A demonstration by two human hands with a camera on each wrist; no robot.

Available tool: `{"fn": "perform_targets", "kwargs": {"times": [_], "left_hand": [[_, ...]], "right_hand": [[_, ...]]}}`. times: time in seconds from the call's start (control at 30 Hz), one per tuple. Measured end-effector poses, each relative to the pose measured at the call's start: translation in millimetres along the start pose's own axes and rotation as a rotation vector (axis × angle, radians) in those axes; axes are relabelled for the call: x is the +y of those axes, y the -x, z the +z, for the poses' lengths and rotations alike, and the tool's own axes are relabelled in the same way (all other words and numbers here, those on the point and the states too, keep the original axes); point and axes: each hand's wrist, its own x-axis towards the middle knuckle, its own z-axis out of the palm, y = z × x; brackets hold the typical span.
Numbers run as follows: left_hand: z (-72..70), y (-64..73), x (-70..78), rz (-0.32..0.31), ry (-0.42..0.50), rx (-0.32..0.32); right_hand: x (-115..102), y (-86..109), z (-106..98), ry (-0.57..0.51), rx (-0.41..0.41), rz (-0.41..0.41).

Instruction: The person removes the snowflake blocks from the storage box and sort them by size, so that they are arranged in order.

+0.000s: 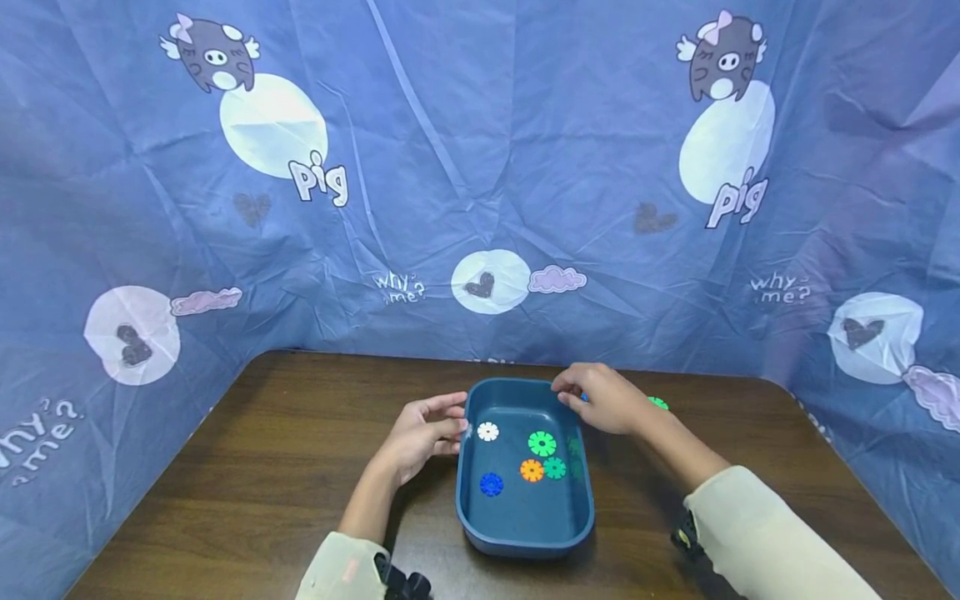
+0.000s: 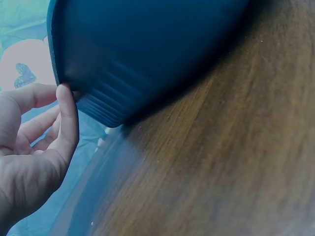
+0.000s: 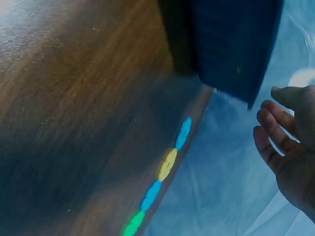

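A dark blue plastic bin [image 1: 525, 521] stands on the table. On its floor lie a white notched disc [image 1: 488, 432], a bright green one [image 1: 542, 443], an orange one [image 1: 532, 471], a teal one [image 1: 554, 468] and a dark blue one [image 1: 491, 484]. My left hand [image 1: 420, 433] holds the bin's left side, thumb and a finger meeting at the rim in the left wrist view. Beside the far right corner hovers my right hand [image 1: 606, 400]; its fingers are loosely bent, with nothing between them in the right wrist view.
Past the bin's right side, a row of notched discs runs near the table's far edge: blue [image 3: 183, 132], yellow [image 3: 167, 164], another blue [image 3: 150, 195] and green [image 3: 133, 224]. A blue printed cloth [image 1: 480, 167] hangs behind the wooden table [image 1: 300, 467].
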Motion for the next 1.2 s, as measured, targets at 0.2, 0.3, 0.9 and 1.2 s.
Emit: {"fn": "perform_targets", "kwargs": {"times": [0.2,0.3,0.9,1.2], "left_hand": [[0.0,0.4,0.0,0.002,-0.003,-0.009],[-0.5,0.3,-0.1,0.002,0.000,-0.020],[-2.8,0.4,0.2,-0.001,0.002,-0.023],[-2.2,-0.9,-0.6,0.000,-0.001,-0.032]], "right_hand": [[-19,-5.1,10,0.109,-0.080,-0.108],[-22,-7.6,13,0.133,-0.123,-0.133],[-45,-36.0,44,0.128,-0.526,0.012],[-49,-38.6,55,-0.004,-0.437,-0.043]]}}
